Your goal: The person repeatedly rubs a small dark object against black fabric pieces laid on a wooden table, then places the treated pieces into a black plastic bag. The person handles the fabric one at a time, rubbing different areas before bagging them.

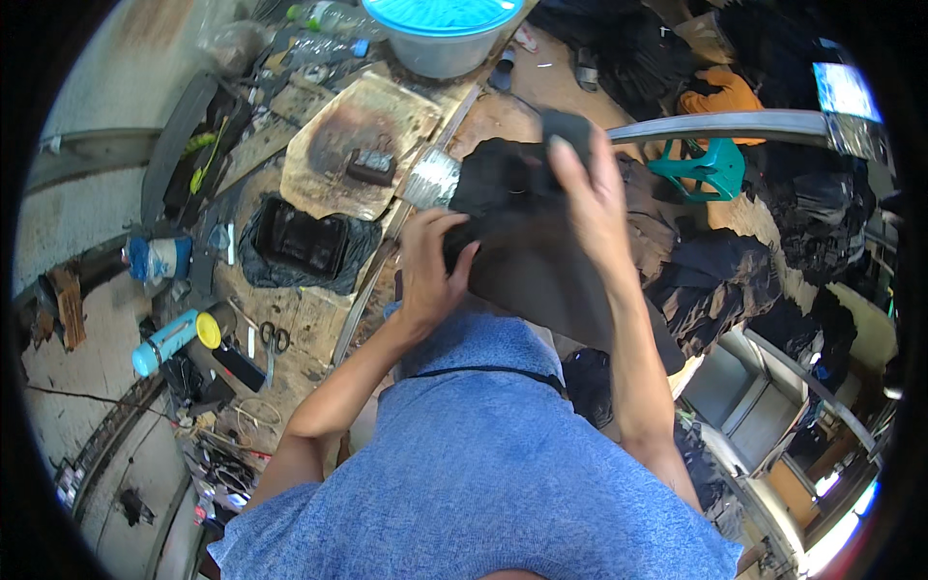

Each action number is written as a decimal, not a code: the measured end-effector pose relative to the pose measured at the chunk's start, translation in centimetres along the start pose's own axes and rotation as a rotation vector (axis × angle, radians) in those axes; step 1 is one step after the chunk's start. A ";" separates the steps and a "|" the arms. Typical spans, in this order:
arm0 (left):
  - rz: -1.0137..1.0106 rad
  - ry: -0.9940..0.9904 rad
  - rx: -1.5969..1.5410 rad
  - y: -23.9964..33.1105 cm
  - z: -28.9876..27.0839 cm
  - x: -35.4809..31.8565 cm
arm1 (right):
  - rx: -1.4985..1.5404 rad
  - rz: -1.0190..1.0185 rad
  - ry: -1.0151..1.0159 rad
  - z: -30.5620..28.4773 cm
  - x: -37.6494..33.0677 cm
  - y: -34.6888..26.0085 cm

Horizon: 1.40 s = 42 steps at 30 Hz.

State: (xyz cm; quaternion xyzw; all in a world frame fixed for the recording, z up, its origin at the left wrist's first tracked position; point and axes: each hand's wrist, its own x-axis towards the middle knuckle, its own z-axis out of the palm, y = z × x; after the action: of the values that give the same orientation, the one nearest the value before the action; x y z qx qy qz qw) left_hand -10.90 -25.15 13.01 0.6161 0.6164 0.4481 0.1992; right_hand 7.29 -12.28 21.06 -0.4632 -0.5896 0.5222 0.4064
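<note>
A large dark sheet of material [541, 261], cloth or leather, stretches in front of my body over my lap. My left hand [430, 266] is closed on its left edge, with thumb and fingers pinching the dark material. Blurred by motion, my right hand [592, 198] is raised over the sheet's far right part. Its thumb and fingers hold a dark flat piece with a rounded end [565, 140]; whether this piece is joined to the sheet I cannot tell. To the left of the sheet, a dark block with a greyish top [371, 166] rests on a stained board [324, 135].
A black tray lined with plastic [300, 240] sits on the wooden bench at left, near scissors [271, 348] and a light-blue bottle [164, 343]. A blue-lidded tub [440, 48] stands at the far end. Rightward are a green stool [704, 169] and piles of dark cloth [720, 280].
</note>
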 end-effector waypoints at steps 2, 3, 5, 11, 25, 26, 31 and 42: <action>-0.021 -0.220 -0.267 0.8 2.7 3.8 | 0.103 0.347 0.188 -6.1 -3.9 1.0; -0.003 -0.211 -0.378 0.7 5.8 6.6 | 0.017 0.373 0.232 -8.2 -6.0 1.4; 0.088 -0.367 0.097 -1.3 11.9 12.5 | -0.172 0.327 0.325 -9.9 -9.2 2.4; 0.134 -1.452 0.400 -8.8 20.8 18.2 | -0.552 0.260 0.223 -7.1 -12.9 6.3; 0.232 -0.771 0.310 -13.1 22.4 16.7 | -0.877 -0.118 0.031 -4.1 -4.2 14.2; 0.221 -0.787 0.324 -13.2 22.6 16.6 | -0.850 -0.048 0.018 -3.3 -5.2 14.1; 0.196 -0.817 0.349 -12.9 23.0 16.9 | -0.747 -0.013 -0.221 0.6 -14.5 9.3; 0.173 -0.821 0.294 -13.2 23.8 16.6 | -0.910 0.052 0.070 -1.3 -9.0 13.8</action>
State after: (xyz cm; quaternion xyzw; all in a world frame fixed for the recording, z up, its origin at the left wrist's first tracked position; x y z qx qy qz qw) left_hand -2.24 -0.17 -4.82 0.8142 0.4895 0.0887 0.2993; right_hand 12.43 -20.37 7.54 -0.6266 -0.7331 0.2043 0.1679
